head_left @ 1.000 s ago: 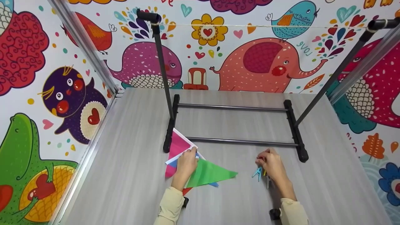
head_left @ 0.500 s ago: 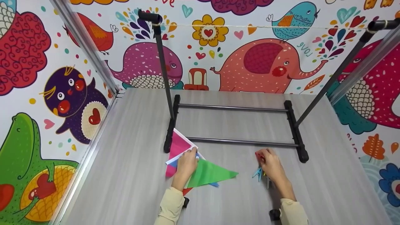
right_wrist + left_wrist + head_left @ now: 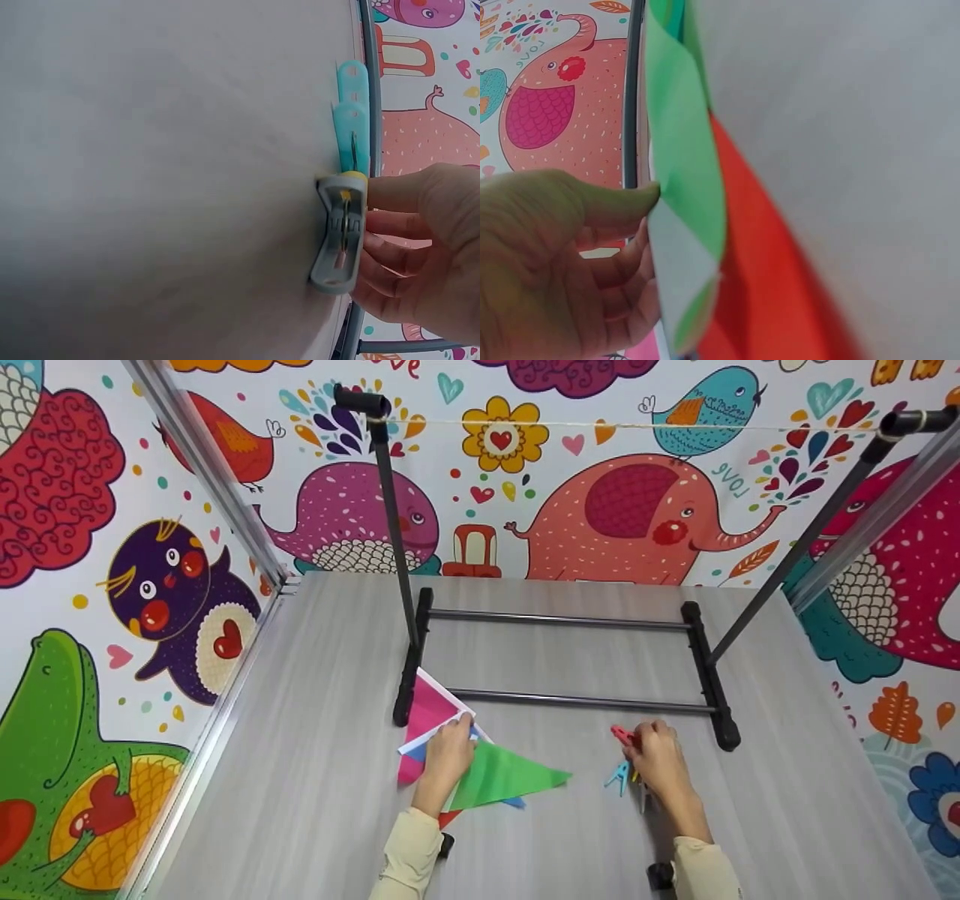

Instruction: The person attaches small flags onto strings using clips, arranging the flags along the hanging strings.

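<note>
Flags (image 3: pixel 517 776) lie overlapped by the frame (image 3: pixel 581 701), one edge pinched in the left hand (image 3: pixel 450 750); over there, the right hand (image 3: pixel 658 757) holds a red clip (image 3: pixel 622 734) in its fingers, near a blue clip (image 3: pixel 619 776).

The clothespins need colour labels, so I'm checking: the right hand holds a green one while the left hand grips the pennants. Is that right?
Not quite: the right hand holds a red clothespin, not a green one, as the head view shows. The left hand does grip the pennants.
</note>
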### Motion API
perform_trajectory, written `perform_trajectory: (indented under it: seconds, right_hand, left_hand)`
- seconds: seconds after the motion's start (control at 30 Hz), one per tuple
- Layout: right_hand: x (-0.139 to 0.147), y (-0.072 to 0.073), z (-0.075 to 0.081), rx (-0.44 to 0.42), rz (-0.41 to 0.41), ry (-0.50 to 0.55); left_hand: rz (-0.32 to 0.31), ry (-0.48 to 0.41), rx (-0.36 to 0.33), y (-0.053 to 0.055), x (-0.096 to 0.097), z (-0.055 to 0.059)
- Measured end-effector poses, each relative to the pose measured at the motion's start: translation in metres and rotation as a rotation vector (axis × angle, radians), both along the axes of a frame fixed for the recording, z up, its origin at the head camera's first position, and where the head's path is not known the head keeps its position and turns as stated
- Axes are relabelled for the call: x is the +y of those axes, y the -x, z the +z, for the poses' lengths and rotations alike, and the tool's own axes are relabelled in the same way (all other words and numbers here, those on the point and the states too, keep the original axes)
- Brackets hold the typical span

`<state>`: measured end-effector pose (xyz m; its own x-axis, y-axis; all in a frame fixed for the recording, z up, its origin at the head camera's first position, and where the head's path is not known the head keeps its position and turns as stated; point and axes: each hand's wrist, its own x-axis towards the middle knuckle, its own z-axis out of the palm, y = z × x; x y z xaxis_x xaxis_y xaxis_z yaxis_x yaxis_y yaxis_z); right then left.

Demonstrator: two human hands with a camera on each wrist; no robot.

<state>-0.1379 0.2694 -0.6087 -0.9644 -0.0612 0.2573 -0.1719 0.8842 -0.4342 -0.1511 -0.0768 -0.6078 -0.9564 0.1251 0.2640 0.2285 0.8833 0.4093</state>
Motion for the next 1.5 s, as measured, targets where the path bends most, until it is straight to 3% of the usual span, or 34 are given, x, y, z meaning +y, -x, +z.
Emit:
perform_trajectory:
  seconds: [0.63, 1.0, 1.5]
  right_hand:
    - [-0.002, -0.002, 0.009, -0.086, -0.07, 0.089]
    - [-0.002, -0.005, 0.012, 0.073, -0.036, 0.252]
    - [0.0, -0.01, 0.015, 0.099, -0.096, 0.22]
  left_hand:
    - [0.012, 0.006, 0.005, -0.001, 0.001, 0.0]
    - [0.052, 0.025, 0.024, -0.002, 0.003, 0.0]
    - [0.009, 0.087, 0.041, -0.005, 0.005, 0.004]
